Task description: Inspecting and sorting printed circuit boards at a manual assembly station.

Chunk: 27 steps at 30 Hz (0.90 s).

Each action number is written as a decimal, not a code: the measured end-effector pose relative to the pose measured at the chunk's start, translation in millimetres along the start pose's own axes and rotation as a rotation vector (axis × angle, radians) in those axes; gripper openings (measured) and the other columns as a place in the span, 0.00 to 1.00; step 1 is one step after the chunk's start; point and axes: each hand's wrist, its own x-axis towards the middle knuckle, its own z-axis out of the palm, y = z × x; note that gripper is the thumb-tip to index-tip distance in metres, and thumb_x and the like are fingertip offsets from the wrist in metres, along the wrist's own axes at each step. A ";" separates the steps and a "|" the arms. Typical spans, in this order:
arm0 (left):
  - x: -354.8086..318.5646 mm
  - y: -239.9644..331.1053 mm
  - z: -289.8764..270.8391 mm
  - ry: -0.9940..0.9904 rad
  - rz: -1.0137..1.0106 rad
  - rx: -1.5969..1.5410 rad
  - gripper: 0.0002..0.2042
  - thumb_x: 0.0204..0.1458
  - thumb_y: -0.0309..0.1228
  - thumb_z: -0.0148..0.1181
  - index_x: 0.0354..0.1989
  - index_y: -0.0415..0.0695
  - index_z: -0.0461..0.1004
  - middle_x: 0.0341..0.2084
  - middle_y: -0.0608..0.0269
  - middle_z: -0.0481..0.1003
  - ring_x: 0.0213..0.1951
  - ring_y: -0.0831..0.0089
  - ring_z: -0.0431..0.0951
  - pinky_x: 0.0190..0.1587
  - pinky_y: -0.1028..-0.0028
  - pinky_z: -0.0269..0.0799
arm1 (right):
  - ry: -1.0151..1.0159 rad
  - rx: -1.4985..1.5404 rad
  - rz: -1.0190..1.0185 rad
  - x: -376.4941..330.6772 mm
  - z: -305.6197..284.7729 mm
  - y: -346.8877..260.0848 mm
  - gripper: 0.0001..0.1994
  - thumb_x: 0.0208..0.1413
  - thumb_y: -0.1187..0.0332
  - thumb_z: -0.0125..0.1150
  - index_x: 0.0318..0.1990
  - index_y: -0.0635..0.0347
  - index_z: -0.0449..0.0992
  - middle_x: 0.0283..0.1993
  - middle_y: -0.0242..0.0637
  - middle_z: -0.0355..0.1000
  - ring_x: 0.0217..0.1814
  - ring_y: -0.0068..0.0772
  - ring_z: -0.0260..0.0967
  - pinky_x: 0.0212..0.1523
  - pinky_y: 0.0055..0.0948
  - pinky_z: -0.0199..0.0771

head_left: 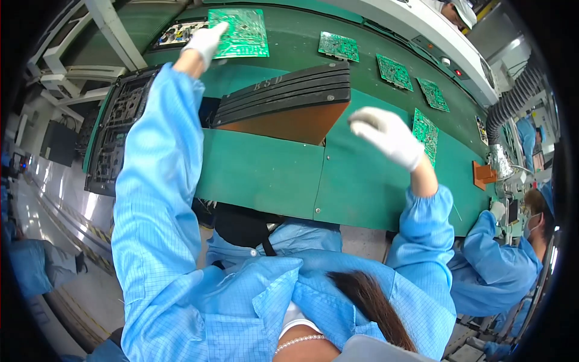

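Observation:
My left hand (204, 45), in a white glove, reaches to the far left and grips a large green circuit board (246, 36) by its left edge, thumb on its face. Behind that board, partly covered by it, lies a board with tall components (181, 34). My right hand (386, 136), also gloved, hovers over the right half of the green worktop (259, 175). Its fingers are loosely bent, thumb apart, with nothing in them. Between my hands a stack of black slabs (283, 90) with a brown side stands on the worktop. Nearest my right hand is another green circuit board (426, 136).
More boards (338, 46) lie spaced along the dark green conveyor (289, 36) beyond the worktop. Black slotted fixtures (120, 130) stand at the left. A white machine housing (434, 36) and a ribbed hose (515, 90) border the far right. A co-worker (497, 259) sits at my right.

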 end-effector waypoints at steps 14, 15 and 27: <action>231.6 -50.1 53.2 0.056 0.124 0.984 0.39 0.53 0.63 0.49 0.54 0.35 0.74 0.57 0.41 0.71 0.61 0.47 0.69 0.61 0.60 0.64 | 0.175 0.240 -0.167 -19.8 66.4 32.7 0.09 0.58 0.64 0.59 0.38 0.59 0.77 0.38 0.38 0.72 0.44 0.39 0.70 0.48 0.35 0.70; 242.0 -56.1 48.6 -0.016 0.226 1.167 0.35 0.55 0.59 0.52 0.53 0.35 0.75 0.53 0.43 0.74 0.56 0.51 0.73 0.57 0.63 0.67 | 0.187 0.197 -0.200 -19.4 67.9 38.8 0.08 0.59 0.64 0.58 0.37 0.59 0.77 0.38 0.38 0.72 0.44 0.40 0.69 0.48 0.36 0.70; -51.8 48.5 39.8 -0.306 0.803 0.407 0.17 0.63 0.27 0.52 0.54 0.26 0.70 0.48 0.47 0.76 0.48 0.65 0.79 0.52 0.71 0.75 | 0.208 0.169 -0.134 -17.5 67.1 73.2 0.14 0.57 0.59 0.53 0.40 0.59 0.79 0.38 0.44 0.77 0.42 0.46 0.74 0.45 0.38 0.73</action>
